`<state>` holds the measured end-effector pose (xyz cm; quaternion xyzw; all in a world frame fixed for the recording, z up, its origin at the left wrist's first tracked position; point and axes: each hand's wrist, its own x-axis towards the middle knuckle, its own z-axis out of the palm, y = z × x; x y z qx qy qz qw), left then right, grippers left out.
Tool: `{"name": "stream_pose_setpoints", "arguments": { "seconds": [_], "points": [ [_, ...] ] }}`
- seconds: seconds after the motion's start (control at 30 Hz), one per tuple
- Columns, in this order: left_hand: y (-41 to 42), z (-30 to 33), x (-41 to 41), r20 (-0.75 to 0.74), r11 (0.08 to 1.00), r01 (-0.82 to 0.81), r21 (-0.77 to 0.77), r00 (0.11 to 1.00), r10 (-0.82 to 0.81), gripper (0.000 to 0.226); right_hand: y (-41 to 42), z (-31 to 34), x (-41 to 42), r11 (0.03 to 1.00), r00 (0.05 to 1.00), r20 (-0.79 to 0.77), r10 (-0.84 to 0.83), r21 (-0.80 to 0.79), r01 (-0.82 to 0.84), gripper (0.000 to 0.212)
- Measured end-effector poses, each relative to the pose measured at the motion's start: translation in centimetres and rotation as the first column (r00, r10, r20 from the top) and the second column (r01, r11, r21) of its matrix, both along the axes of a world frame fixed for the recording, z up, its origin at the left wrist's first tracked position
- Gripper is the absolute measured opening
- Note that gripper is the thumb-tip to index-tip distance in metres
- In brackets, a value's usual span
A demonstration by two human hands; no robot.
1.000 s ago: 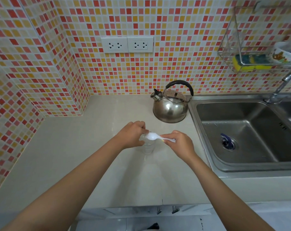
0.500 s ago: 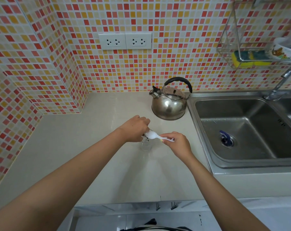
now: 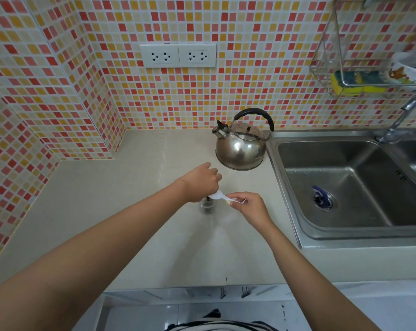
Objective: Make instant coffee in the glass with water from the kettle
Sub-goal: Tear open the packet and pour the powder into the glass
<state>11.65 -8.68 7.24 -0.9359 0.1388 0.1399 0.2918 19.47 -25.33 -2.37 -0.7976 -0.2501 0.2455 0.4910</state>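
A small clear glass [image 3: 207,207] stands on the beige counter [image 3: 135,211], with something dark just inside its top. My left hand [image 3: 201,182] is closed around the glass's upper part and hides the rim. My right hand [image 3: 250,209] pinches the handle of a white plastic spoon [image 3: 220,195], whose bowl lies over the glass's mouth against my left hand. The steel kettle [image 3: 241,149] with a black handle stands behind the glass, next to the sink, untouched.
A steel sink [image 3: 340,187] lies to the right, with a blue object at its drain and a tap [image 3: 397,123] behind it. A wire rack [image 3: 345,87] with a yellow sponge hangs on the tiled wall. Two sockets [image 3: 178,55] are above the counter.
Both hands have stayed at the glass. My left hand has lifted slightly and the spoon's bowl has tipped lower over the mouth. Something dark now shows in the glass.
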Motion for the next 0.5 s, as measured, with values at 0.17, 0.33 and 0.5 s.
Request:
{"name": "stream_pose_setpoints", "arguments": {
  "seconds": [0.17,0.33,0.5],
  "points": [
    [-0.67,0.13,0.37,-0.003,0.998,0.046,0.053,0.999,-0.046,0.014,0.17,-0.25,0.02,1.0,1.0,-0.012,-0.02,0.019,0.02,0.016],
    [-0.95,0.15,0.48,-0.02,0.995,0.067,0.073,0.998,-0.066,0.014,0.23,-0.56,0.17,1.0,1.0,-0.007,-0.022,0.01,0.022,0.016],
    [-0.13,-0.12,0.29,0.022,0.997,0.063,0.047,0.998,-0.064,0.015,0.14,-0.56,0.37,1.0,1.0,0.008,-0.023,0.006,0.023,0.014]
  ]
}}
